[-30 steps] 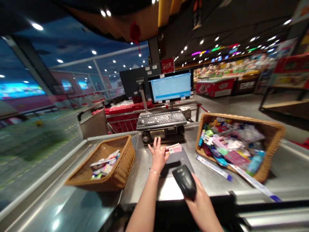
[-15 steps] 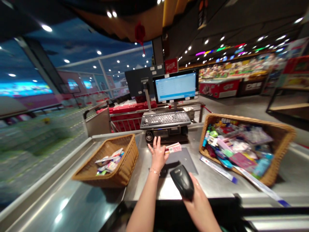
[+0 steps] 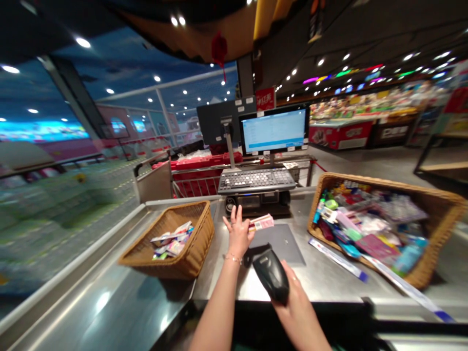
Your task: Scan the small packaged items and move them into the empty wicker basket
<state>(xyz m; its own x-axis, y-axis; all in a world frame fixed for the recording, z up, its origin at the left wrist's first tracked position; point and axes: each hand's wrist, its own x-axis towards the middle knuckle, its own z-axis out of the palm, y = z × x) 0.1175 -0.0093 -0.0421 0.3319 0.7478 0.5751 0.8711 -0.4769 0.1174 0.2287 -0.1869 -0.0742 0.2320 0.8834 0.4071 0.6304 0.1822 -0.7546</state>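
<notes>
My left hand (image 3: 239, 236) pinches a thin pink and white packet (image 3: 263, 222) between thumb and index finger, with its other fingers spread upward. A barcode pattern shows on the packet's face. In my right hand (image 3: 298, 302) is a black handheld barcode scanner (image 3: 271, 276), its head tilted up toward the left hand. The scanner is apart from the packet. Below both lies a grey mat (image 3: 288, 243) on the metal counter (image 3: 212, 287).
A wicker basket (image 3: 204, 234) with a few packets stands left; a fuller wicker basket (image 3: 444, 234) of small goods stands right. Two long white strips with blue ends (image 3: 338, 259) lie before it. Behind the mat are a keyboard (image 3: 258, 180) and a lit monitor (image 3: 274, 130).
The view has turned slightly left, so the counter and baskets sit further right. Both hands keep their hold; the scanner has shifted slightly left in view, closer to my left wrist.
</notes>
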